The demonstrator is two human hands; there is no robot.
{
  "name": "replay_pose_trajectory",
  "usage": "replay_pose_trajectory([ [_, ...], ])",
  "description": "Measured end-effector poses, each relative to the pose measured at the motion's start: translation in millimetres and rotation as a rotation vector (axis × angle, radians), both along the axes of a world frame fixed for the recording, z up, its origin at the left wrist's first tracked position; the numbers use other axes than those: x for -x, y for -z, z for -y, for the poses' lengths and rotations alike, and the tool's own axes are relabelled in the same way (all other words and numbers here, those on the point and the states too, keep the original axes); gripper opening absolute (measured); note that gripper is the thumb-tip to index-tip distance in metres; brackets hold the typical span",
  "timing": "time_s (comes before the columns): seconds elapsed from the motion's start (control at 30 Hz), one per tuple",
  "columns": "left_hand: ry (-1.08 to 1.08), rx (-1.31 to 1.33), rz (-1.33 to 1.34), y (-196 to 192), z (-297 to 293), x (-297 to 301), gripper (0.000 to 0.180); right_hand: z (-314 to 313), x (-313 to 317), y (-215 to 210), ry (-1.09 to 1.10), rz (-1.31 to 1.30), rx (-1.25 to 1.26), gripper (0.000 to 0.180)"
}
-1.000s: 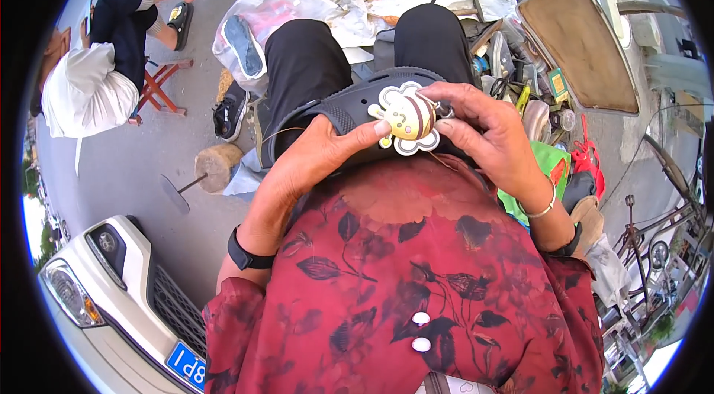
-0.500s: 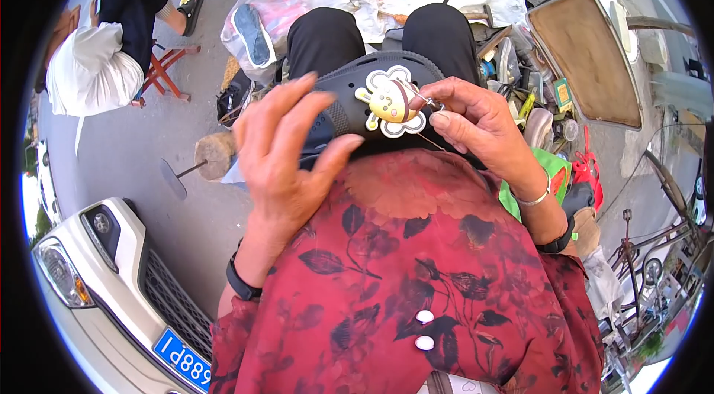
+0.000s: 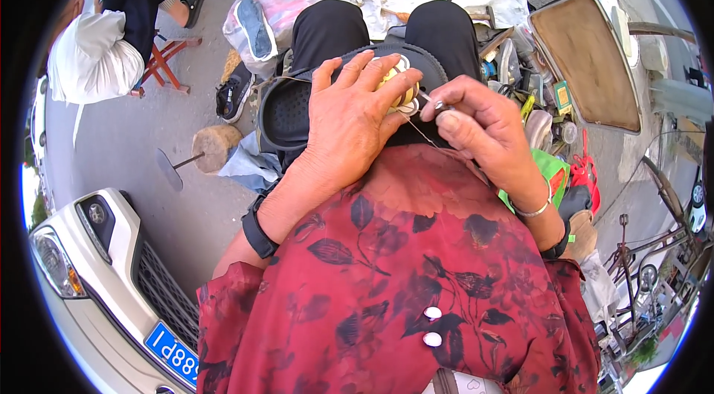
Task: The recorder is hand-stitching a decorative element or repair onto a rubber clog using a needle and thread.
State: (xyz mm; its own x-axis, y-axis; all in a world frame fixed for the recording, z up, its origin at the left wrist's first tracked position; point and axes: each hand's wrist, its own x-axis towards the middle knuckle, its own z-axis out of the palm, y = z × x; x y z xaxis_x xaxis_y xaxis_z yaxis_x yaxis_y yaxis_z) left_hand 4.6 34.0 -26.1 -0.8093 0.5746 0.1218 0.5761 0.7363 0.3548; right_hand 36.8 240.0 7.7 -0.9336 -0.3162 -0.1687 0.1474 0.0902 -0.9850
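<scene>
Shifted: left hand point(image 3: 349, 123) now spread flat over yellow ornament point(image 3: 394, 82) on black shoe point(image 3: 297, 108); right hand point(image 3: 476, 123) pinching needle point(image 3: 439, 105).

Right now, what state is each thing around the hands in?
Dark shoe: lying across the lap, upper facing up.
Flower decoration: on the shoe, mostly covered by the left hand.
Left hand: spread flat, pressing the decoration.
Right hand: fingers pinched on a needle.
Thread: running from decoration toward the right hand.
</scene>
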Motion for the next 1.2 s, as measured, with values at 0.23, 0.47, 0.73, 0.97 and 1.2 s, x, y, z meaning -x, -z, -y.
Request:
replay_pose_trajectory([
  [0.23, -0.016, 0.019, -0.063, -7, 2, 10, 0.049, 0, 4, -24, 0.019, -0.105, 0.054, 0.018],
  [0.47, -0.037, -0.058, -0.078, -9, -5, 26, 0.056, -6, 24, -20, 0.190, -0.108, 0.147, 0.024],
  [0.73, 0.034, -0.596, 0.058, -52, -20, 31, 0.025, -12, 15, -35, 0.158, -0.109, -0.051, 0.033],
  [0.97, -0.030, -0.559, 0.069, -51, -33, 26, 0.011, -10, 12, -35, 0.165, -0.160, -0.120, 0.034],
  [1.2, -0.111, -0.895, 0.537, -42, -26, 25, 0.012, -6, 9, -19, 0.247, -0.261, -0.380, 0.035],
])
